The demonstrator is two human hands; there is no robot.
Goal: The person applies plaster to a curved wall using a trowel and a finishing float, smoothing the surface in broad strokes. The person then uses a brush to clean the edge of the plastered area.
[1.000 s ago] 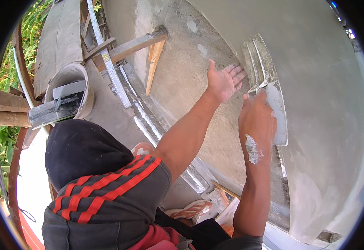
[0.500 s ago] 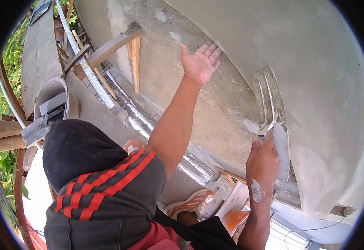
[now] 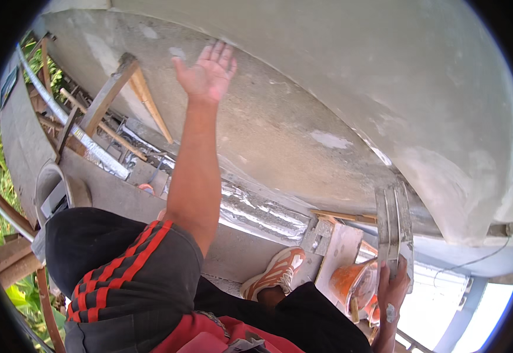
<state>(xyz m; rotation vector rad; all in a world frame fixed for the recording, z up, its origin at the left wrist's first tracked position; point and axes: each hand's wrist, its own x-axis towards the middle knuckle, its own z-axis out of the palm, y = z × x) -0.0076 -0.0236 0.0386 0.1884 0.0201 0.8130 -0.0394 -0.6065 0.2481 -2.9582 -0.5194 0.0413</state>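
My left arm is stretched out to the upper left. My left hand (image 3: 208, 73) is open, its palm showing and its fingers spread, by the rough wall (image 3: 268, 120) near the edge of the smooth grey plaster (image 3: 374, 65); whether it touches the wall I cannot tell. At the lower right, my right hand (image 3: 395, 282) is closed around the handle end of a plastering trowel (image 3: 393, 215). The trowel's long, mortar-smeared plate points up toward the plaster's lower end. A patch of dried mortar sticks to my right wrist.
An orange bucket (image 3: 346, 279) stands below, left of my right hand. A wooden brace (image 3: 109, 97) leans on the wall at the left. My shoe (image 3: 274, 272) rests on the grey walkway (image 3: 233, 250). Beyond lies a round grey container (image 3: 62, 188) with blocks inside; a thin wire (image 3: 474, 262) hangs at the right.
The trowel has come down from the plastered wall toward the lower right, still in my right hand. My left hand stays open and appears farther left, as the whole view has shifted.
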